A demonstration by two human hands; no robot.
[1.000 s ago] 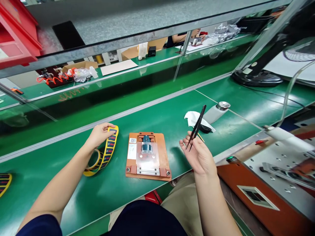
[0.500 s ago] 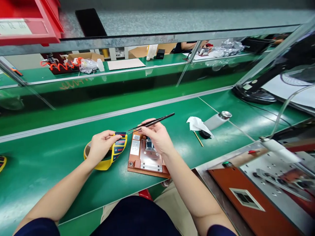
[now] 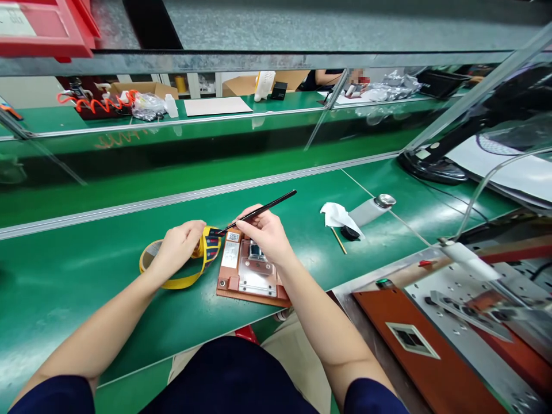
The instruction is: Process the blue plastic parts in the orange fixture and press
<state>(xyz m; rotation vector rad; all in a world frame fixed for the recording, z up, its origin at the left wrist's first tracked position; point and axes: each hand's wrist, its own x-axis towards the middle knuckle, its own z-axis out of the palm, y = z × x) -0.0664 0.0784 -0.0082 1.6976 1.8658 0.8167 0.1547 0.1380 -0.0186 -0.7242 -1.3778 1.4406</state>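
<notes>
My left hand (image 3: 179, 247) is closed on a yellow strip of labels (image 3: 211, 247), dark-printed, which curves down and back to its roll (image 3: 150, 253) on the green bench. In my right hand (image 3: 263, 230) is a pair of black tweezers (image 3: 271, 204), pinched between thumb and fingers. Their tips reach the upper end of the label strip; whether a label is between them is too small to tell. Below my right hand lies a reddish-brown fixture (image 3: 226, 282) with a clear plate (image 3: 259, 279), a white sticker and a dark part partly covered by my hand.
Right of the fixture lie a white cloth (image 3: 336, 214), a silver-topped bottle (image 3: 366, 211), a black cap (image 3: 350, 233) and a thin brown stick (image 3: 338, 240). A machine with a reddish-brown panel (image 3: 388, 310) stands at the right. A metal shelf (image 3: 276, 37) crosses overhead.
The tweezer tips have come down onto the label strip, their two arms now closer together. My left hand has tilted the strip. The whole view has shifted slightly.
</notes>
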